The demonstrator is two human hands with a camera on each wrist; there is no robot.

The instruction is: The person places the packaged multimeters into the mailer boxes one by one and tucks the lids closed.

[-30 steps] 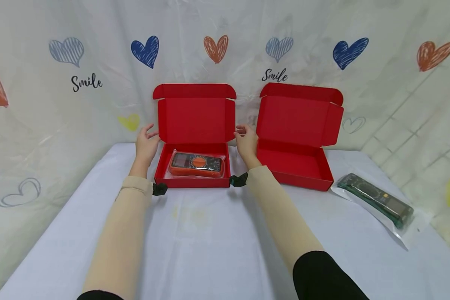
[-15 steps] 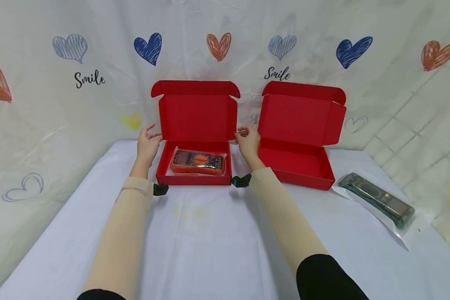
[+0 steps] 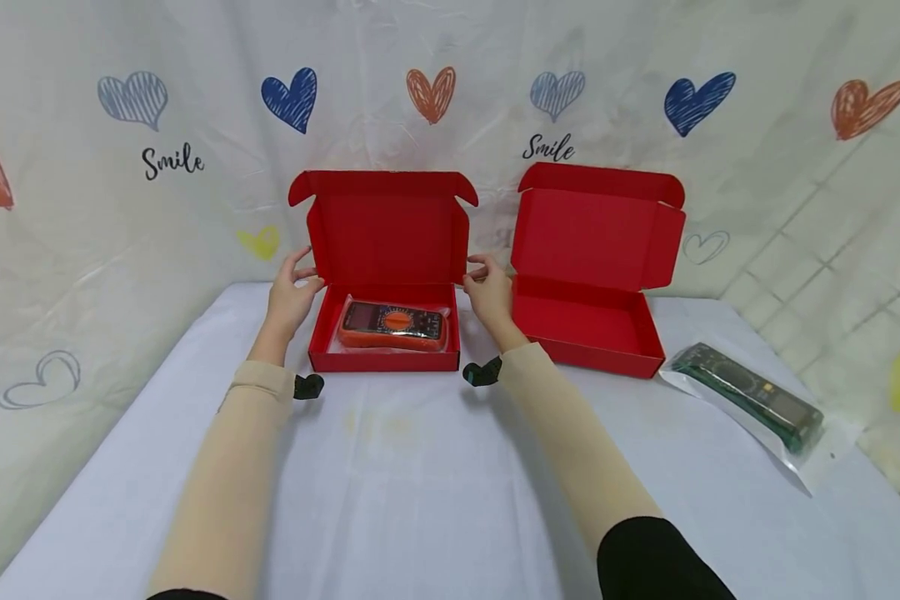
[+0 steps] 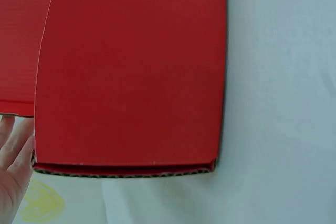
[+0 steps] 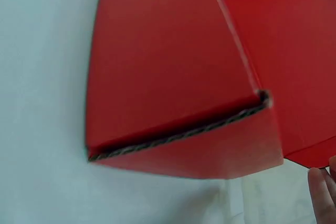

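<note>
Handled red box: corrugated edges shown only by wrist views; lid raised. Left hand: fingers spread. Right hand: pinch cannot be told.

The open lid of the left-hand red cardboard box has tipped slightly forward from the tabletop's far edge; my left beige sleeve has shifted toward the left edge.

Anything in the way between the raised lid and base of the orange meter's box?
Nothing visible: the meter lies inside the base, with the left hand and right hand at the sides of the lid.
</note>
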